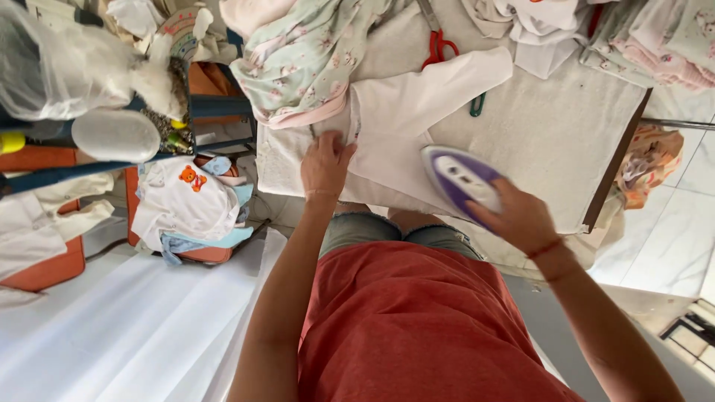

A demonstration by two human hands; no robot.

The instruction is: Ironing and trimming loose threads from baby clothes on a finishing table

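Both our hands are busy on the desk (566, 126): our left hand (325, 164) presses flat, fingers spread, on the white garment (402, 119) lying there, while our right hand (518, 217) grips the purple and white iron (458, 177) resting on the garment's lower edge, red scissors (438, 45) beyond

Red shirt, denim shorts, red wristband

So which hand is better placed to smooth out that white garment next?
Probably the left hand: it lies flat on the white garment, while the right hand grips the purple iron.
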